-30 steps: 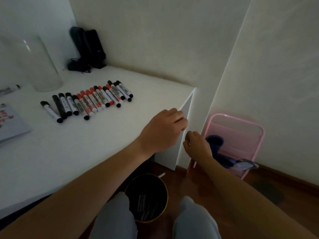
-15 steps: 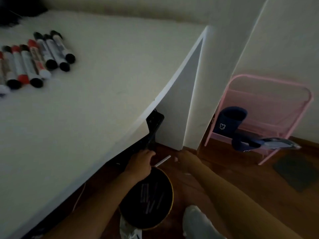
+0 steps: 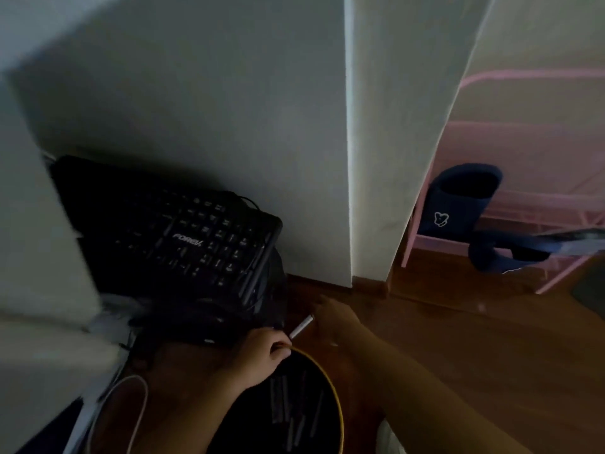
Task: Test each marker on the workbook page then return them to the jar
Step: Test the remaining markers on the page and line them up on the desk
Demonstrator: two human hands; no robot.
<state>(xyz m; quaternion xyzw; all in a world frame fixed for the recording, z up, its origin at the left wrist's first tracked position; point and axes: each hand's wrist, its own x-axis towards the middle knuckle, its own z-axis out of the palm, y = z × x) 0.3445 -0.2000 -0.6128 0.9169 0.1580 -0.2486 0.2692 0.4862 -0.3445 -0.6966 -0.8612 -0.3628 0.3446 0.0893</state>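
Bin (image 3: 334,388): nearest the viewer, a dark round container with a yellow rim stands on the wooden floor; pale stick-like shapes lie inside, too dim to identify.
Left hand (image 3: 262,353): directly over the far rim of the bin, fingers curled at the near end of a marker; the exact grip is blurred.
Marker (image 3: 302,326): a slim pale barrel, slanting up and to the right from the left hand towards the right hand, just beyond the bin's rim and low over the floor.
Right hand (image 3: 330,317): at the far end of the marker, apparently touching it; whether the fingers grasp it or merely lie beside it cannot be told.
Step in hand (judgement): retrieving a marker from the floor. A firm pinch at mid-barrel with one hand, lifting clear of the rim so the marker cannot tip into the bin, would serve best; it then needs testing on the page, which is out of view, as is the jar.
Keyboard (image 3: 183,237): black, propped at a tilt against the desk panel, just behind the hands.
Pink rack (image 3: 523,198): farthest, to the right past the wall corner, holding dark slippers (image 3: 458,201).
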